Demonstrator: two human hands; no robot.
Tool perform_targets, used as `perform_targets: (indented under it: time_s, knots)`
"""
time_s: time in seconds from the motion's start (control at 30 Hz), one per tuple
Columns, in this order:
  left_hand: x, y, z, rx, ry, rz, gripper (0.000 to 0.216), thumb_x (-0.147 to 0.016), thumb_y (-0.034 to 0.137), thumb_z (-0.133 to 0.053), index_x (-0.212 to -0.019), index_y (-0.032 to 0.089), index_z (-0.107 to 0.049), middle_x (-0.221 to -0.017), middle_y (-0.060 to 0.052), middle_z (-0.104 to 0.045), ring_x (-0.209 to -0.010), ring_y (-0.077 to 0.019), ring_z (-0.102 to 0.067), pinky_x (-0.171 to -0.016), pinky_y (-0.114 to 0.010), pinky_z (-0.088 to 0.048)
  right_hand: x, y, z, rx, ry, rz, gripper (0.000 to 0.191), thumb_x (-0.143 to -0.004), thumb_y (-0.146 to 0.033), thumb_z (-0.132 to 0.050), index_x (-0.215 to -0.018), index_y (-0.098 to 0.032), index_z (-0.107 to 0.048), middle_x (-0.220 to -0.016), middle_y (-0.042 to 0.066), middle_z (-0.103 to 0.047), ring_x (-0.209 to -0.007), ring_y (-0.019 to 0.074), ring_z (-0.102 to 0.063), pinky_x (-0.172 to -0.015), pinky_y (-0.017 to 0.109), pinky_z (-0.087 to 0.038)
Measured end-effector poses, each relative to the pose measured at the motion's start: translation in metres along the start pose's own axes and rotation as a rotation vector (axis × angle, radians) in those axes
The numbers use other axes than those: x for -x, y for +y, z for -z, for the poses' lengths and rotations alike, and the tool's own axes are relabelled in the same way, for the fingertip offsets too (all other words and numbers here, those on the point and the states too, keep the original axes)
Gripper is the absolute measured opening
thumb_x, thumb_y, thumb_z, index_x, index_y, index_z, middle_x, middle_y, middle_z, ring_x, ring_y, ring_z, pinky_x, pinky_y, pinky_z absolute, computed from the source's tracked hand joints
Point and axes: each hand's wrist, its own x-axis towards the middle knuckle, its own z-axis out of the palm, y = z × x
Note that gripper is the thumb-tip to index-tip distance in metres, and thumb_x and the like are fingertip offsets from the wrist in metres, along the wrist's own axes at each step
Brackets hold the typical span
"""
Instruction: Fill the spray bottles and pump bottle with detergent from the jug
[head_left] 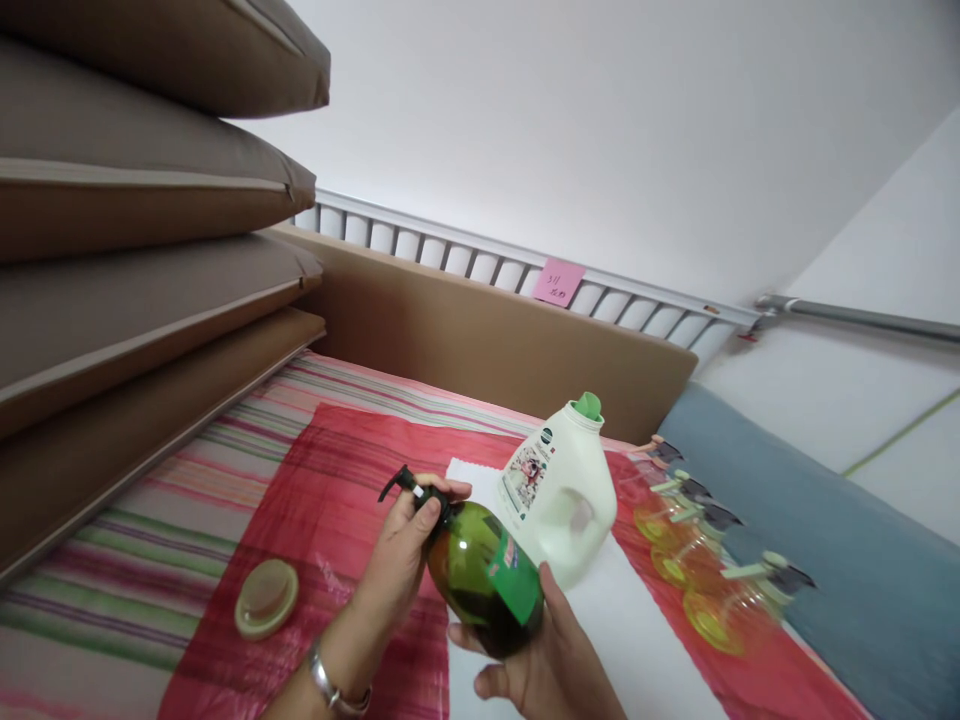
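Observation:
A green pump bottle (474, 560) with a black pump head (405, 484) lies tilted across both hands. My left hand (409, 535), with a silver bangle on its wrist, is closed round the neck and collar below the pump. Under the bottle's base, my right hand (544, 640) grips it from the right and below. A green label (516, 578) shows on the bottle's side. Just behind stands a large pale detergent jug (574, 500) with a green spout in its uncapped mouth. To the left, a pale round cap (266, 597) rests on the red sheet.
Several transparent pump bottles with yellow liquid (712, 620) stand along the right side. A white sheet (637, 650) lies on red plastic (285, 500) over striped cloth. Stacked brown cushions (150, 290) rise at left; a brown board (465, 330) stands behind.

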Motion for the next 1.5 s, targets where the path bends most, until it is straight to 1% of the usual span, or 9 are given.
perform_targets:
  time_s: [0.13, 0.3, 0.4, 0.53, 0.9, 1.07, 1.2, 1.37, 1.5]
  knots:
    - [-0.001, 0.002, 0.001, -0.008, 0.007, -0.031, 0.015, -0.081, 0.030, -0.059, -0.089, 0.018, -0.057, -0.095, -0.007, -0.068, -0.094, -0.0204, -0.059, -0.089, -0.036, -0.039, 0.003, -0.004, -0.004, 0.066, 0.146, 0.313, 0.082, -0.055, -0.033, -0.080, -0.126, -0.037, -0.041, -0.129, 0.002, -0.053, -0.109, 0.0236, -0.053, -0.085, 0.037, -0.045]
    - [-0.001, 0.003, 0.000, -0.011, 0.031, -0.016, 0.017, -0.081, 0.031, -0.059, -0.090, 0.017, -0.056, -0.096, -0.008, -0.067, -0.088, -0.0196, -0.061, -0.082, -0.033, -0.043, 0.001, -0.003, -0.009, -0.064, 0.027, -0.001, 0.065, -0.074, -0.071, -0.042, -0.114, -0.021, -0.056, -0.105, 0.012, -0.066, -0.083, 0.0247, -0.063, -0.066, 0.041, -0.049]
    - [-0.001, 0.004, 0.000, -0.003, 0.032, -0.003, 0.017, -0.081, 0.032, -0.058, -0.090, 0.018, -0.056, -0.096, -0.008, -0.068, -0.088, -0.0192, -0.061, -0.081, -0.033, -0.044, 0.001, 0.001, -0.013, -0.091, -0.020, 0.053, 0.051, -0.075, -0.057, -0.055, -0.113, -0.023, -0.057, -0.113, 0.010, -0.064, -0.091, 0.0236, -0.061, -0.073, 0.039, -0.048]
    - [-0.002, 0.005, -0.001, -0.003, 0.060, -0.019, 0.017, -0.082, 0.034, -0.057, -0.089, 0.018, -0.056, -0.094, -0.007, -0.069, -0.091, -0.0197, -0.062, -0.086, -0.033, -0.042, 0.002, 0.006, -0.014, 0.002, -0.002, 0.232, 0.072, -0.062, -0.044, -0.072, -0.126, -0.027, -0.045, -0.136, 0.008, -0.046, -0.123, 0.0282, -0.042, -0.101, 0.045, -0.030]
    - [0.003, 0.002, -0.001, -0.267, -0.032, -0.044, 0.014, -0.085, 0.030, -0.053, -0.090, 0.018, -0.056, -0.091, -0.006, -0.068, -0.082, -0.0186, -0.063, -0.080, -0.033, -0.045, 0.001, 0.002, -0.014, 0.549, 0.016, 0.176, 0.100, -0.050, -0.016, -0.077, -0.137, -0.025, -0.028, -0.133, 0.007, -0.045, -0.123, 0.0288, -0.040, -0.103, 0.042, -0.027]
    - [0.001, 0.012, 0.001, -0.226, 0.060, -0.085, 0.013, -0.084, 0.030, -0.053, -0.087, 0.018, -0.058, -0.083, -0.002, -0.068, -0.077, -0.0174, -0.064, -0.073, -0.028, -0.047, 0.005, 0.009, 0.012, 0.974, 0.184, 0.227, 0.106, -0.046, -0.014, -0.079, -0.138, -0.027, -0.027, -0.137, 0.008, -0.041, -0.126, 0.0302, -0.035, -0.107, 0.045, -0.018]
    - [-0.012, 0.030, 0.017, 0.005, 0.278, -0.189, 0.014, -0.074, 0.030, -0.063, -0.076, 0.017, -0.057, -0.070, 0.002, -0.066, -0.063, -0.0131, -0.063, -0.066, -0.026, -0.051, 0.007, 0.018, 0.060, 0.906, 0.269, 0.277, 0.105, -0.048, -0.016, -0.076, -0.139, -0.025, -0.023, -0.134, 0.010, -0.044, -0.122, 0.0307, -0.041, -0.105, 0.047, -0.024]
    - [-0.016, 0.026, 0.022, -0.102, 0.278, 0.131, 0.019, -0.070, 0.027, -0.066, -0.061, 0.012, -0.056, -0.069, -0.003, -0.065, -0.048, -0.0100, -0.058, -0.047, -0.022, -0.051, -0.009, 0.027, 0.097, 0.678, 0.293, 0.410, 0.110, -0.053, -0.026, -0.078, -0.139, -0.032, -0.011, -0.137, 0.010, -0.041, -0.125, 0.0322, -0.038, -0.104, 0.050, -0.027]
    - [-0.010, -0.004, 0.011, -0.150, 0.172, 0.373, 0.024, -0.073, 0.026, -0.063, -0.092, 0.011, -0.062, -0.108, -0.013, -0.064, -0.055, -0.0130, -0.064, -0.043, -0.023, -0.053, -0.030, 0.035, 0.097, 0.661, 0.198, 0.428, 0.109, -0.054, -0.029, -0.080, -0.138, -0.036, -0.010, -0.141, 0.006, -0.036, -0.128, 0.0286, -0.034, -0.105, 0.048, -0.026]
